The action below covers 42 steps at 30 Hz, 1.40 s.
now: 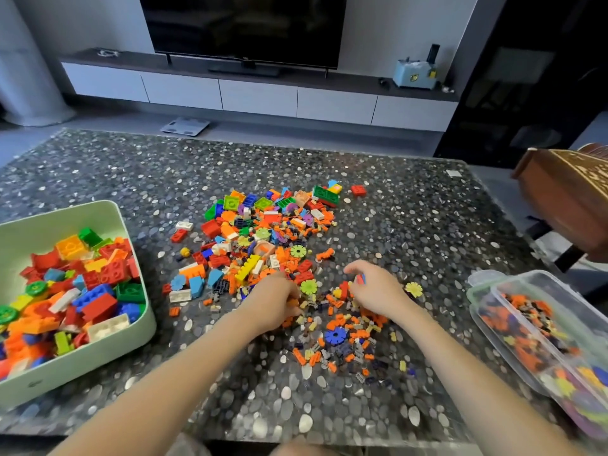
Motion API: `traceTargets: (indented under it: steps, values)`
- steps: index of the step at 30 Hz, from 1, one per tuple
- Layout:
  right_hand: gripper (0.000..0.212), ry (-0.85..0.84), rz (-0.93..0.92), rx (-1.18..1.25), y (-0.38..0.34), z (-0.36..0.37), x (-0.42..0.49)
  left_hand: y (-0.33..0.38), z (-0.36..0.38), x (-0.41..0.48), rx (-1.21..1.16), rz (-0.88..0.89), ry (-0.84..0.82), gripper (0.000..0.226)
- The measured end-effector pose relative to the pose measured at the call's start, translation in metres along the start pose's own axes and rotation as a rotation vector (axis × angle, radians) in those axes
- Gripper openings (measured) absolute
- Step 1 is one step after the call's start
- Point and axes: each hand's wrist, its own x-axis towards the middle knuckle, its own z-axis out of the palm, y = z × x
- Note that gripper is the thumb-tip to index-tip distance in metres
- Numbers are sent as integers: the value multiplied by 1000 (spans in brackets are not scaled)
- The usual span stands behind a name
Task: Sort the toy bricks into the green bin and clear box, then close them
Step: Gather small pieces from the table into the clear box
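Low in the frame, bare table [329, 406], dark, set with pale pebbles. Just above, between the two forearms, small bricks [342, 350] scattered loose, mostly orange, with a blue gear [335, 336] among them. Left hand [276, 301] at centre, palm down, fingers curled into the near edge of the bricks; too blurred to tell whether gripping anything. Right hand [375, 291] just to the right, apart from the left, fingers bent round a red-and-blue piece [360, 278], over the small bricks. At the left edge, well apart from the left hand, green bin [82, 370], open-topped, heaped with big bricks. At the right edge, well apart from the right hand, clear box [500, 292], open, holding small pieces, mostly orange and dark. Beyond the fingertips, toward mid-frame, main heap [263, 238] of mixed big and small bricks, one red brick [358, 190] alone at its upper right. Farther right, carved wooden box [566, 192] by the table edge. At the top, white cabinet [263, 93] with a dark TV [243, 24] above it, and a scale [185, 126] on the floor before it
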Motion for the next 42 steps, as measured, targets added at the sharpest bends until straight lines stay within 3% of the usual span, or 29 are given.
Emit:
traceTargets:
  steps: [3,8,12,14,16,19,21,23,26,29,33,38,42]
  values:
    - [41,-39,-86,-222,-3,5,1,-4,3,-3,-22,16,54,24]
    - [32,1,-98,-173,2,11,-4,-10,6,-4,-110,-38,181,23]
    - [23,63,-125,-130,4,16,-11,-7,-7,4,-464,-200,297,17]
    - [25,99,-146,-108,4,19,-14,-4,-12,18,-523,-228,299,5]
    - [23,129,-122,18,6,20,-16,0,-14,33,-424,-197,252,13]
    - [7,118,-29,492,6,15,-17,7,-14,51,-110,-209,163,23]
    - [14,87,36,737,3,12,-17,10,-11,61,84,-254,109,39]
    - [21,65,109,906,-4,10,-15,12,-7,71,125,-270,96,44]
    - [17,24,201,1027,-11,10,-8,15,-8,82,86,-287,91,35]
    - [14,29,166,920,-16,14,-1,17,-12,82,34,-329,77,36]
    - [14,149,26,414,-25,23,14,5,-20,73,-116,-365,84,31]
    - [28,36,-109,-38,-41,30,31,-11,-38,51,-672,-412,237,30]
    - [25,-53,-136,-179,-50,26,38,-20,-50,36,-978,-513,121,29]
